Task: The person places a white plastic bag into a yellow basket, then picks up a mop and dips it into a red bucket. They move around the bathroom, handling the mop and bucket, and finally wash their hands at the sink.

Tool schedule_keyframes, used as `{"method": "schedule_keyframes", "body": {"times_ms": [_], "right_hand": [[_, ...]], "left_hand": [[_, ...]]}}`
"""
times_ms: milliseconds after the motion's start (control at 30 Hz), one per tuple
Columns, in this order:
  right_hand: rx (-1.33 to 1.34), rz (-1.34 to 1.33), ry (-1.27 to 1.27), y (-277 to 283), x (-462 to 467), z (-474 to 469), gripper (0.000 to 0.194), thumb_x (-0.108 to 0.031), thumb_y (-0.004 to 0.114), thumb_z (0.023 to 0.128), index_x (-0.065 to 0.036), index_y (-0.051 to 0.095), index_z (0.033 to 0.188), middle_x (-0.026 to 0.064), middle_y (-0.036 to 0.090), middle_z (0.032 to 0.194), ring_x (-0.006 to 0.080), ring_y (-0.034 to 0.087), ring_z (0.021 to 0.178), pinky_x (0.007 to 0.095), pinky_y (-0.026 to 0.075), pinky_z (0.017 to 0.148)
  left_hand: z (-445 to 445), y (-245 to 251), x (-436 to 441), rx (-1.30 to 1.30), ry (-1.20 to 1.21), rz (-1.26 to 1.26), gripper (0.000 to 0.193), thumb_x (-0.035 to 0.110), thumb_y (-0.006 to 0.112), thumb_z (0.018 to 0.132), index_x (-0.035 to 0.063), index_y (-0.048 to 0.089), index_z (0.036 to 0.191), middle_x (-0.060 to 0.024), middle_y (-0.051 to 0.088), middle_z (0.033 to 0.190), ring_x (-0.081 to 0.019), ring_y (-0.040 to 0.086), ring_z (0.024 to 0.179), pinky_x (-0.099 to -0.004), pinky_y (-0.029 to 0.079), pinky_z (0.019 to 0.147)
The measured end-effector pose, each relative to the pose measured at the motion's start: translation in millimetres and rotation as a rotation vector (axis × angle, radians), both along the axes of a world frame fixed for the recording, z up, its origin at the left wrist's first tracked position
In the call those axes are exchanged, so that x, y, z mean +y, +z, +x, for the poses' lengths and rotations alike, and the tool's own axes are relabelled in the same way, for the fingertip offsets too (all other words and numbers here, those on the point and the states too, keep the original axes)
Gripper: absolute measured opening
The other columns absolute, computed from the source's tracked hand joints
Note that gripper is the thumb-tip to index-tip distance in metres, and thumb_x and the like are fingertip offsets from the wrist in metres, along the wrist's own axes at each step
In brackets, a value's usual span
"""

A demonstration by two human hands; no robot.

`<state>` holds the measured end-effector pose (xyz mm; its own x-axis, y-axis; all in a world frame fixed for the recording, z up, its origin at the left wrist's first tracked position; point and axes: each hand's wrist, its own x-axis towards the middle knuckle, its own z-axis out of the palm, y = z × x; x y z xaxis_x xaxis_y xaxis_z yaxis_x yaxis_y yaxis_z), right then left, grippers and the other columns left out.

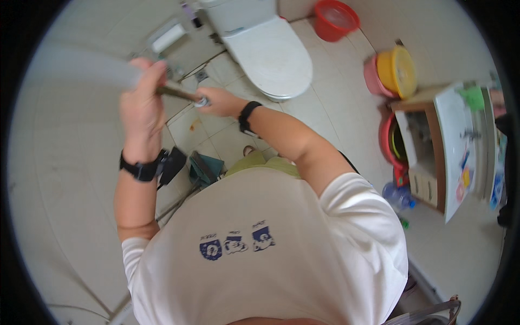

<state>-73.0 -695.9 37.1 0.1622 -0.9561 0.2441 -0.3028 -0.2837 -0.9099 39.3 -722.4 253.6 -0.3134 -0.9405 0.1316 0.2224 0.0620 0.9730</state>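
Both my hands grip one long pole [178, 92], held out in front of my chest and tilted. My left hand [142, 95] closes around it on the left, close to the tiled wall. Further along, my right hand [222, 101] holds its end, where a pale grey fitting shows. Beyond my left hand, a whitish length of it blurs towards the wall, so what it carries there cannot be made out. Below my hands, beside my feet, a dark green dustpan [206, 168] stands on the tiled floor. The white toilet [272, 59] with its lid down is just past my right hand.
A red bucket [335, 24] stands in the far corner. Pink [371, 77] and yellow basins [392, 67] lean along the right wall, near a washbasin cabinet [430, 154]. A large plastic bottle [396, 197] lies by it. A toilet roll [168, 38] hangs on the left wall.
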Motion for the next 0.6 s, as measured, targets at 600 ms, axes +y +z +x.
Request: {"method": "schedule_keyframes", "body": {"times_ms": [600], "right_hand": [[0.211, 0.261, -0.276, -1.3, 228.8, -126.0, 0.034, -0.02, 0.064, 0.071, -0.013, 0.054, 0.103, 0.0106, 0.063, 0.084, 0.0308, 0.061, 0.078, 0.0398, 0.047, 0.066]], "left_hand": [[-65.9, 8.8, 95.3, -0.014, -0.669, -0.176, 0.013, 0.01, 0.059, 0.079, 0.0084, 0.046, 0.082, -0.0046, 0.05, 0.074, -0.0217, 0.053, 0.08, -0.0454, 0.034, 0.098]]}}
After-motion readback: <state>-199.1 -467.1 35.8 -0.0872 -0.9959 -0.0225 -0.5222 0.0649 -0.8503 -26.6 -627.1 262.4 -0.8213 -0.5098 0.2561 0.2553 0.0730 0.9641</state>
